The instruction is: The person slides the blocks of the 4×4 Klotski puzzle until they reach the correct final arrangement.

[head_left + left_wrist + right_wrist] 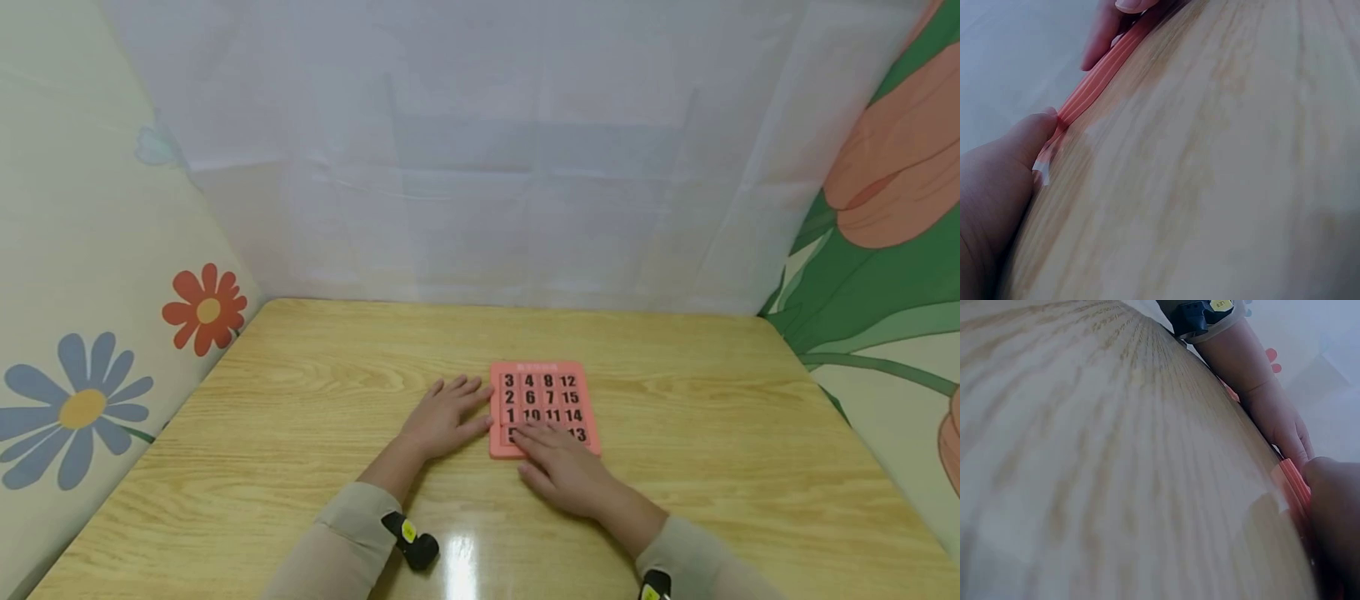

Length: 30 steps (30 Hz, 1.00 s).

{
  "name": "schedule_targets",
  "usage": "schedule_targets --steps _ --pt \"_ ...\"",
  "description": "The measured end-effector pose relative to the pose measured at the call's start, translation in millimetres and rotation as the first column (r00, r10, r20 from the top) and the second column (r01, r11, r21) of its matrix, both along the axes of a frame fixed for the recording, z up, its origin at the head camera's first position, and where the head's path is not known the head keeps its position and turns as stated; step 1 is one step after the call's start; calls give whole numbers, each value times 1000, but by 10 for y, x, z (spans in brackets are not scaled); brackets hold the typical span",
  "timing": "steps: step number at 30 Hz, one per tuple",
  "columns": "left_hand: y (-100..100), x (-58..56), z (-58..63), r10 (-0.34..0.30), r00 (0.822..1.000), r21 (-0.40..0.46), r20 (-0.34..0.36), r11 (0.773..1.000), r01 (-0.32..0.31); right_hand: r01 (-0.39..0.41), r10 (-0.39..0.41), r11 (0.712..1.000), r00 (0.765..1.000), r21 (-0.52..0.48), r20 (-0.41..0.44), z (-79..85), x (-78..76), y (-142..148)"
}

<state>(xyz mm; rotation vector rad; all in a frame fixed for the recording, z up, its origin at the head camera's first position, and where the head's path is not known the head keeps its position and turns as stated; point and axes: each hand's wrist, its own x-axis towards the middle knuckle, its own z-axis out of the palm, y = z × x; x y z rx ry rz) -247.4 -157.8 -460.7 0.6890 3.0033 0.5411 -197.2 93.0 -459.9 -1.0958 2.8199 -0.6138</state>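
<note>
A pink sliding number puzzle (543, 367) lies flat on the table, with black numerals on its square tiles. The upper rows read 3 4 8 12 and 2 6 7 15, and the third row reads 1 10 11 14. In the bottom row a 5 and a 13 show at the ends; the middle is hidden under fingers. My left hand (442, 421) lies along the puzzle's left edge, thumb and fingertips touching the frame. My right hand (566, 473) reaches from the lower right, its extended fingers resting on the bottom row. Both wrist views show the puzzle's ridged pink side.
The pale wood table (337, 375) spreads around the puzzle. A white sheet (480, 225) hangs behind its far edge. Flower-patterned cloths stand at the left (82, 208) and right. A black wrist camera (412, 542) is strapped over the left sleeve.
</note>
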Motion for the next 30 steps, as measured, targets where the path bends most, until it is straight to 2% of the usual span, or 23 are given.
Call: schedule_targets --steps 6,15,30 --pt "5 3 3 3 1000 -3 -3 1000 -3 -20 20 1000 1000 11 -18 -6 -7 -36" --pt "4 -2 -11 3 1000 1 -2 1000 -3 0 0 1000 1000 -9 -13 -9 8 -22" --pt "-4 2 -12 -7 1000 -5 -1 1000 7 66 -66 998 996 -7 -63 -56 42 248"
